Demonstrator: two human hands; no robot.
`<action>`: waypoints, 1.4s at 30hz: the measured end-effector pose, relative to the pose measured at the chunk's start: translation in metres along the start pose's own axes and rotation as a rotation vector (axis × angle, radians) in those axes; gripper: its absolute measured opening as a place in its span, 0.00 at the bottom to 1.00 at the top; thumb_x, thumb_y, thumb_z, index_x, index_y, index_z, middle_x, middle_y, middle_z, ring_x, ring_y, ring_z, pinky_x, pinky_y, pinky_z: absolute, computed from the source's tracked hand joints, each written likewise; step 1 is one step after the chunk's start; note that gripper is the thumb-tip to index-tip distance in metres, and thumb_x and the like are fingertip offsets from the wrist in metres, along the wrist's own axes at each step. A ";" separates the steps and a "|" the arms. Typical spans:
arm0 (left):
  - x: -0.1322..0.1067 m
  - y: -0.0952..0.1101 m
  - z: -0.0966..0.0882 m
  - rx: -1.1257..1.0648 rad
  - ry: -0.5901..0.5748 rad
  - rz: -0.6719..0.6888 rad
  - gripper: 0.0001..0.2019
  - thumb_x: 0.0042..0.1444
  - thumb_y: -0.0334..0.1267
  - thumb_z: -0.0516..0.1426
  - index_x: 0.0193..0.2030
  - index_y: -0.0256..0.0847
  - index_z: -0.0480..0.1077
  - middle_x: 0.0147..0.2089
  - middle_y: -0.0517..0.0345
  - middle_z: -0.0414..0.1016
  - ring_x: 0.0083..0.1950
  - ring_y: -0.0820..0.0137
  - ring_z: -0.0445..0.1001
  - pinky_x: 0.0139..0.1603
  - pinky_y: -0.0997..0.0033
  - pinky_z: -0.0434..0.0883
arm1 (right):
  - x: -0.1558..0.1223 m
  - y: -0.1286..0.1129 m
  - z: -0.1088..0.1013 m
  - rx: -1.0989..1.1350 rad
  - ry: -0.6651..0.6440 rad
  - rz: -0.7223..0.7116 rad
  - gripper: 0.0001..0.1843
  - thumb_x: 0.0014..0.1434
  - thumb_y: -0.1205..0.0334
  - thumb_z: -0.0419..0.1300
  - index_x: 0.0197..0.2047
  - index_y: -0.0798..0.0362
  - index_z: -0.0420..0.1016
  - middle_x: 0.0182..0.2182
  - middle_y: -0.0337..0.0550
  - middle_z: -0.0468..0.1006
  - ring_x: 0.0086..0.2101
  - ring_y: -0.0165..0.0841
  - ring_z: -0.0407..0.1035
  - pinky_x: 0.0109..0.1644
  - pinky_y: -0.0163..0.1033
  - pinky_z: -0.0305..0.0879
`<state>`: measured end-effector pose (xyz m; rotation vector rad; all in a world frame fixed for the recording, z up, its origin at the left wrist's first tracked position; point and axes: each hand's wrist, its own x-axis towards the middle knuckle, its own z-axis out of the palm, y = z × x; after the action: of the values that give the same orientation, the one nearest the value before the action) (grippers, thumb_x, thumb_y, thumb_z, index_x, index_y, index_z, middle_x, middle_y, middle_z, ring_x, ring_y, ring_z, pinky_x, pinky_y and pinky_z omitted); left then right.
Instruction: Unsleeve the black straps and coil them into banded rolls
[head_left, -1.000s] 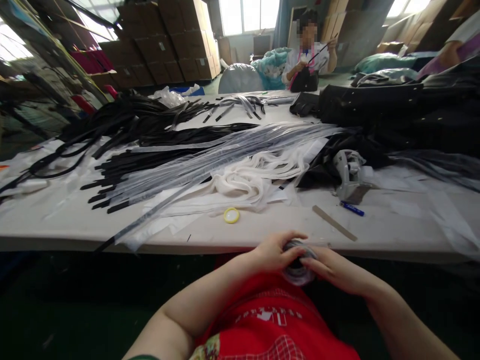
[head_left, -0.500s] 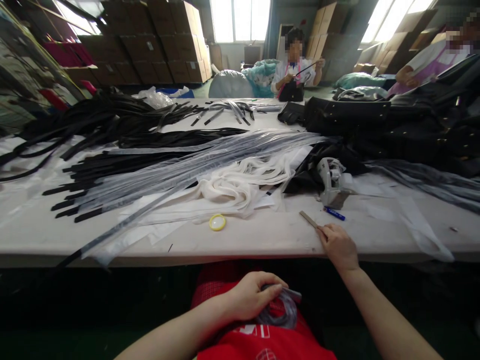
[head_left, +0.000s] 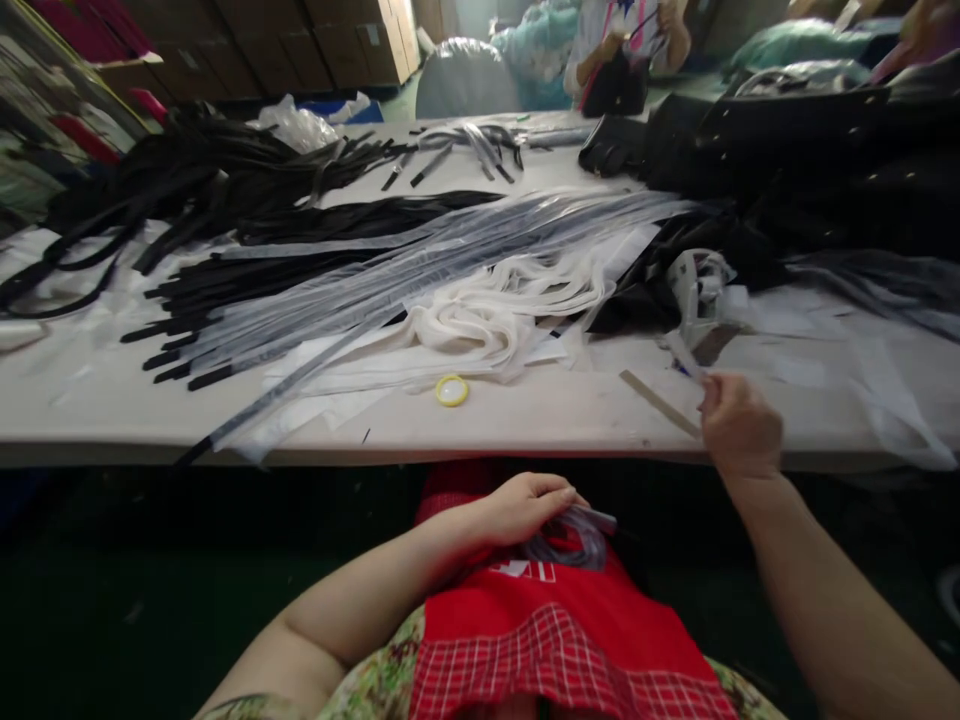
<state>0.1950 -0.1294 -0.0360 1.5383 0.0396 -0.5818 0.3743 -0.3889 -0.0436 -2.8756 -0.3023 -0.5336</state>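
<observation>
In my lap, against the red apron, my left hand (head_left: pixel 536 505) is closed on a coiled, plastic-wrapped strap (head_left: pixel 581 548). My right hand (head_left: pixel 741 425) is pinched at the table's front right on a strip of clear tape (head_left: pixel 684 357). That tape runs back towards a white tape dispenser (head_left: pixel 697 285). Just left of this hand, a flat grey-brown strip like a ruler (head_left: pixel 658 402) lies on the table near its edge. A blue pen-like object is mostly hidden behind the tape.
Plastic-wrapped black straps (head_left: pixel 352 290) spread across the table (head_left: pixel 525 425), beside folded white bands (head_left: pixel 480 325). A yellow-rimmed disc (head_left: pixel 451 390) lies near the front edge. Black bags (head_left: pixel 795 150) are heaped at the right. A co-worker (head_left: pixel 622 50) handles a black bag opposite.
My right hand has let go of the flat grey-brown strip, moved right and taken the tape. My left hand keeps the coiled strap. The view has tilted downward.
</observation>
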 end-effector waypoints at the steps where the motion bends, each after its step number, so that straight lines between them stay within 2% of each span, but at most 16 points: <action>1: 0.000 -0.001 -0.001 -0.020 0.002 -0.004 0.23 0.62 0.53 0.52 0.44 0.33 0.77 0.43 0.49 0.79 0.42 0.66 0.74 0.48 0.67 0.70 | -0.008 -0.009 -0.017 0.075 0.030 0.005 0.21 0.70 0.54 0.44 0.50 0.58 0.71 0.39 0.58 0.78 0.34 0.44 0.72 0.37 0.43 0.61; 2: 0.000 -0.002 -0.002 -0.029 0.003 -0.005 0.23 0.62 0.52 0.52 0.44 0.33 0.76 0.43 0.49 0.79 0.43 0.66 0.75 0.49 0.67 0.70 | -0.018 -0.020 -0.036 0.167 0.019 -0.016 0.20 0.69 0.52 0.45 0.49 0.55 0.72 0.35 0.54 0.78 0.32 0.42 0.72 0.37 0.43 0.62; 3: 0.001 -0.003 -0.003 -0.027 0.002 -0.004 0.22 0.62 0.52 0.52 0.45 0.33 0.76 0.44 0.49 0.79 0.43 0.66 0.75 0.50 0.67 0.70 | -0.029 -0.030 -0.054 0.282 -0.069 -0.071 0.19 0.69 0.49 0.47 0.47 0.52 0.72 0.32 0.50 0.78 0.30 0.40 0.71 0.36 0.42 0.62; 5: 0.003 -0.005 -0.005 -0.001 -0.001 0.003 0.22 0.62 0.51 0.53 0.45 0.33 0.76 0.44 0.50 0.79 0.44 0.65 0.75 0.50 0.67 0.70 | -0.053 -0.047 -0.085 0.474 -0.308 -0.232 0.18 0.64 0.43 0.54 0.38 0.48 0.74 0.26 0.43 0.76 0.23 0.35 0.67 0.29 0.39 0.61; 8: 0.007 -0.006 -0.004 0.035 -0.012 0.005 0.21 0.63 0.50 0.52 0.46 0.34 0.76 0.43 0.51 0.78 0.42 0.67 0.75 0.48 0.69 0.70 | -0.082 -0.064 -0.110 0.513 -0.588 -0.455 0.17 0.62 0.45 0.57 0.28 0.47 0.72 0.21 0.38 0.73 0.19 0.31 0.64 0.24 0.36 0.57; 10: 0.009 -0.006 -0.004 0.058 -0.016 0.007 0.20 0.64 0.49 0.51 0.45 0.34 0.76 0.42 0.52 0.78 0.41 0.67 0.75 0.47 0.69 0.71 | -0.093 -0.071 -0.113 0.414 -0.636 -0.535 0.16 0.62 0.50 0.57 0.26 0.47 0.69 0.19 0.36 0.72 0.19 0.30 0.65 0.25 0.36 0.55; 13: 0.010 -0.004 -0.003 0.112 -0.015 0.020 0.20 0.64 0.50 0.51 0.45 0.34 0.75 0.43 0.52 0.79 0.42 0.66 0.75 0.47 0.70 0.71 | -0.101 -0.084 -0.109 0.262 -0.612 -0.593 0.13 0.62 0.58 0.54 0.26 0.48 0.67 0.18 0.34 0.72 0.19 0.30 0.67 0.26 0.37 0.53; 18: 0.008 -0.002 -0.002 0.209 -0.021 0.043 0.20 0.64 0.51 0.51 0.44 0.36 0.75 0.43 0.53 0.78 0.44 0.66 0.75 0.46 0.72 0.71 | -0.111 -0.110 -0.087 0.108 -0.579 -0.610 0.10 0.62 0.63 0.53 0.29 0.50 0.70 0.23 0.39 0.77 0.22 0.35 0.72 0.27 0.39 0.51; 22: 0.004 -0.001 0.000 0.216 0.013 0.025 0.16 0.62 0.46 0.52 0.41 0.36 0.75 0.38 0.55 0.78 0.38 0.69 0.74 0.41 0.74 0.71 | -0.105 -0.111 -0.074 0.181 -0.668 -0.524 0.06 0.61 0.63 0.56 0.32 0.50 0.73 0.27 0.39 0.79 0.27 0.35 0.73 0.29 0.37 0.53; 25: 0.002 0.002 0.000 0.187 0.024 0.039 0.14 0.61 0.43 0.54 0.40 0.35 0.76 0.40 0.53 0.79 0.41 0.68 0.75 0.44 0.73 0.71 | -0.090 -0.095 -0.078 0.413 -0.855 -0.424 0.10 0.59 0.57 0.62 0.28 0.50 0.72 0.24 0.36 0.75 0.25 0.31 0.68 0.29 0.35 0.54; 27: 0.000 0.006 0.001 0.148 -0.014 0.080 0.13 0.60 0.42 0.54 0.39 0.35 0.76 0.42 0.51 0.79 0.43 0.67 0.76 0.45 0.72 0.71 | -0.082 -0.083 -0.080 0.624 -0.963 -0.317 0.15 0.58 0.51 0.62 0.26 0.51 0.72 0.21 0.35 0.72 0.23 0.29 0.63 0.27 0.34 0.53; 31: -0.002 0.013 0.006 0.158 -0.087 0.123 0.16 0.60 0.47 0.57 0.36 0.34 0.75 0.34 0.54 0.78 0.35 0.70 0.74 0.37 0.75 0.70 | -0.080 -0.075 -0.068 0.915 -0.944 -0.095 0.18 0.58 0.46 0.62 0.28 0.54 0.73 0.20 0.36 0.69 0.23 0.28 0.59 0.26 0.33 0.54; 34: -0.004 0.015 0.011 0.235 -0.050 0.148 0.18 0.58 0.50 0.59 0.32 0.33 0.74 0.30 0.56 0.77 0.31 0.72 0.72 0.31 0.77 0.67 | -0.086 -0.078 -0.048 1.024 -0.949 0.021 0.19 0.54 0.45 0.65 0.28 0.54 0.74 0.22 0.37 0.72 0.24 0.29 0.63 0.28 0.33 0.58; 36: -0.006 0.013 0.014 0.265 -0.025 0.173 0.17 0.59 0.48 0.58 0.31 0.34 0.74 0.29 0.56 0.77 0.29 0.74 0.70 0.30 0.78 0.65 | -0.091 -0.080 -0.037 1.074 -0.936 0.156 0.22 0.54 0.41 0.63 0.29 0.54 0.74 0.21 0.38 0.72 0.22 0.29 0.64 0.27 0.34 0.60; 39: -0.008 0.010 0.014 0.278 -0.006 0.220 0.16 0.60 0.47 0.57 0.32 0.34 0.75 0.28 0.57 0.76 0.27 0.75 0.68 0.28 0.78 0.63 | -0.099 -0.083 -0.027 1.163 -0.954 0.340 0.29 0.53 0.34 0.59 0.33 0.55 0.77 0.22 0.40 0.74 0.22 0.31 0.66 0.26 0.35 0.62; 42: -0.009 0.007 0.013 0.300 0.041 0.263 0.15 0.60 0.45 0.57 0.33 0.34 0.76 0.30 0.57 0.75 0.30 0.74 0.69 0.33 0.77 0.66 | -0.109 -0.090 -0.025 1.307 -1.048 0.380 0.27 0.49 0.36 0.64 0.35 0.55 0.80 0.29 0.44 0.80 0.30 0.36 0.72 0.35 0.38 0.67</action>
<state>0.1853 -0.1393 -0.0250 1.8109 -0.2251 -0.3569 0.2456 -0.3262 -0.0474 -1.5662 -0.1254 0.9401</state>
